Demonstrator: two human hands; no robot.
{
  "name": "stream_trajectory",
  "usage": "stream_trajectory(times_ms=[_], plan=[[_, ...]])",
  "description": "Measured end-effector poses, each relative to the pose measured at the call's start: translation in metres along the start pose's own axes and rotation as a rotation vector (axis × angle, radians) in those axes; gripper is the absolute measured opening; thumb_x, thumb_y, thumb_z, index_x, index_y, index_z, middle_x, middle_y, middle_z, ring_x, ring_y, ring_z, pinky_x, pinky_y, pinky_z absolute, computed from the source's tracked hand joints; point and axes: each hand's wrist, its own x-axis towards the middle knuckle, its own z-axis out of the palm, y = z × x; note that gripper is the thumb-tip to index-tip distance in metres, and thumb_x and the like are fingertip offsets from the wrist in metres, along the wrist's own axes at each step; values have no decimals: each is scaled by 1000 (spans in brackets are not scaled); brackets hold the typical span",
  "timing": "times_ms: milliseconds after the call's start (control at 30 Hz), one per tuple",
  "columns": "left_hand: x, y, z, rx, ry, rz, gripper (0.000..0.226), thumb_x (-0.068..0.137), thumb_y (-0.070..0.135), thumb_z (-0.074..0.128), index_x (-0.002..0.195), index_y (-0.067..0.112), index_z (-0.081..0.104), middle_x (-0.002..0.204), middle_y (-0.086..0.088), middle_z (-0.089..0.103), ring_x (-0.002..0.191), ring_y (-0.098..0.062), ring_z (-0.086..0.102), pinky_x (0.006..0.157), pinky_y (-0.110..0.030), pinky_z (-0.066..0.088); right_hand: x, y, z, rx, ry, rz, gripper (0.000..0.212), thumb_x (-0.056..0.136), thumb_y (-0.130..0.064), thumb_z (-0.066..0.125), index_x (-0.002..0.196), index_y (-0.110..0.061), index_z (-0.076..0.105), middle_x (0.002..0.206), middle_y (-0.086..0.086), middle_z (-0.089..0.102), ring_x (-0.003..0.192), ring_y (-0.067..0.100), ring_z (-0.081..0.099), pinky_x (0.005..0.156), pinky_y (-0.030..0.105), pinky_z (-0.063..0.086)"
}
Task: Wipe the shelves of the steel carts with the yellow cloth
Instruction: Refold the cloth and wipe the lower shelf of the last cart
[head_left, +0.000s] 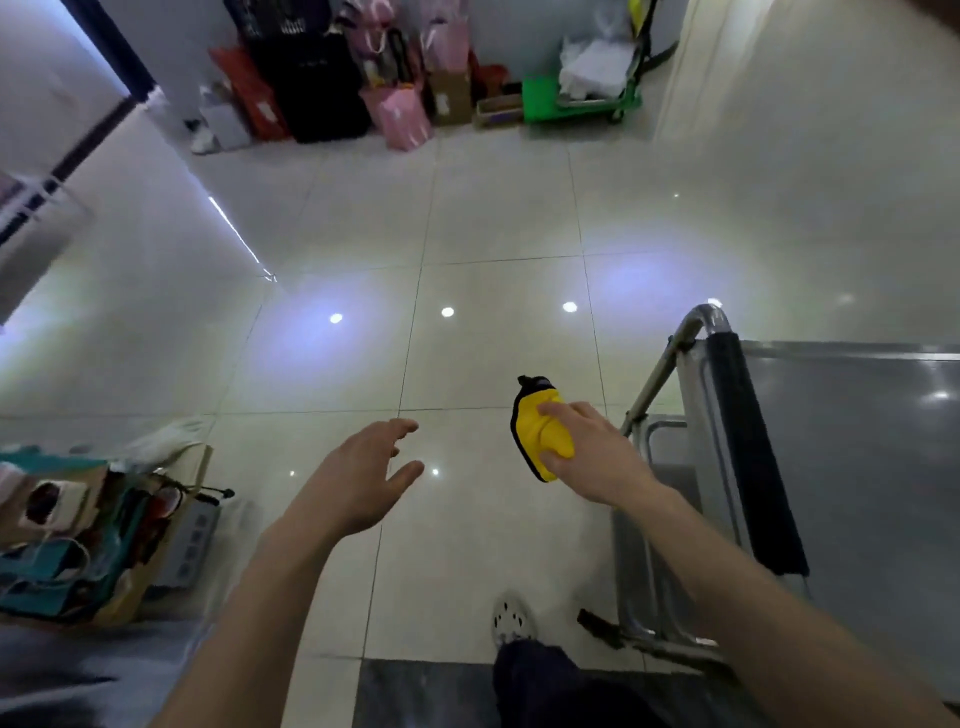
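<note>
Yellow cloth (543, 431) bunched in right hand (597, 457) beside steel cart (852, 441) edge; left hand (363, 478) empty, fingers spread.

Glossy pale floor (493, 218) tiles catch round light reflections. Along the floor's far edge stand pink gift bags (397, 111), a black bag (317, 88) and a green trolley (576, 96). Teal bags (67, 540) crowd its left edge.

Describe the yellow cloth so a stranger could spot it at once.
Start at the steel cart on the right with its black-padded handle. Just left of it, the right hand grips a bunched yellow cloth above the tiled floor. It is the only bright yellow thing nearby, edged in black.
</note>
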Motion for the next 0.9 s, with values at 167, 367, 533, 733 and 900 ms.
stream_trajectory(times_ms=[167, 367, 533, 733, 900], plan=[[112, -14, -57, 1, -22, 71, 53, 106, 42, 65, 155, 35, 47, 154, 11, 55, 130, -6, 61, 106, -34, 51, 78, -11, -28, 44, 34, 99, 68, 96, -34, 69, 159, -35, 41, 154, 4, 46, 131, 33, 56, 104, 41, 49], [267, -4, -101, 31, -90, 273, 53, 106, 42, 65, 155, 34, 48, 154, 10, 55, 129, -6, 61, 103, -33, 51, 156, 3, -67, 63, 157, 284, 68, 94, -38, 69, 156, -42, 40, 154, -2, 45, 127, 29, 58, 101, 39, 50], [407, 31, -125, 111, -164, 482, 53, 105, 42, 67, 154, 33, 50, 154, 8, 56, 128, -9, 63, 104, -37, 53, 207, 20, -91, 112, 309, 464, 69, 95, -37, 70, 157, -39, 40, 150, 1, 47, 125, 29, 59, 102, 40, 52], [534, 114, -143, 217, -313, 765, 52, 105, 44, 66, 154, 32, 50, 151, 9, 58, 126, -8, 64, 105, -36, 52, 240, 26, -116, 226, 512, 687, 68, 97, -37, 69, 159, -33, 41, 144, 5, 50, 123, 28, 57, 102, 37, 48], [614, 204, -132, 299, -411, 976, 51, 106, 45, 64, 154, 34, 49, 151, 11, 57, 126, -6, 62, 103, -32, 51, 259, 51, -137, 322, 671, 853, 68, 99, -38, 70, 160, -33, 42, 145, 2, 49, 125, 25, 56, 104, 34, 45]])
